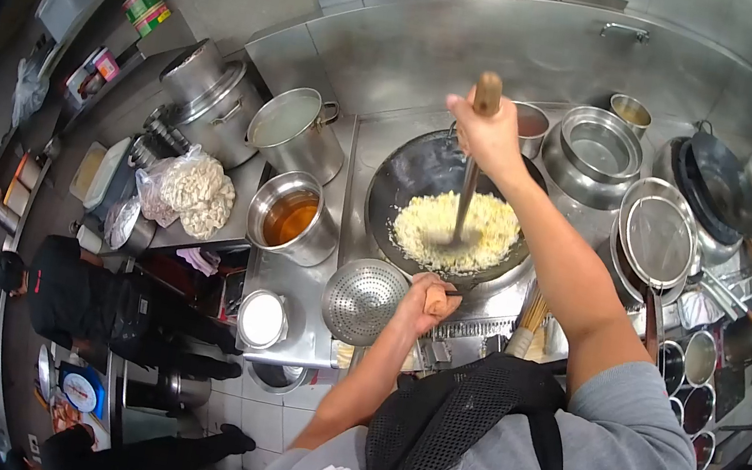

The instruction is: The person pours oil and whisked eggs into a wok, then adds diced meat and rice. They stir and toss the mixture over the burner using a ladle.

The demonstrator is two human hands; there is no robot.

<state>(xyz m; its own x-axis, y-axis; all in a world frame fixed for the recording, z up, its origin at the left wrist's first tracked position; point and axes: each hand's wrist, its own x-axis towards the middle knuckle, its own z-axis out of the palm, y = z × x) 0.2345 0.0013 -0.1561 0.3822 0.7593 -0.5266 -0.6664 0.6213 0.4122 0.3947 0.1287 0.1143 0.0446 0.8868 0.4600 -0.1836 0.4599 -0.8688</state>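
Note:
My right hand [490, 135] is wrapped round the wooden-topped handle of a long wok ladle [468, 186], held nearly upright. The blurred head of the ladle presses into yellow and white fried rice [417, 221] that looks mixed with egg. The rice lies in a large black wok [404, 166]. At the wok's near rim my left hand [430, 303] is closed. What its fingers grip is hidden. Just left of this hand rests a round perforated strainer [363, 302], its handle partly behind my forearm.
Left of the wok stand a pot of amber liquid [292, 219], a tall pot [296, 129] and a white-filled container [263, 320]. Metal bowls [601, 143] and a mesh sieve [656, 240] are to the right. Two people in dark clothes, one a co-worker [81, 295], stand at lower left.

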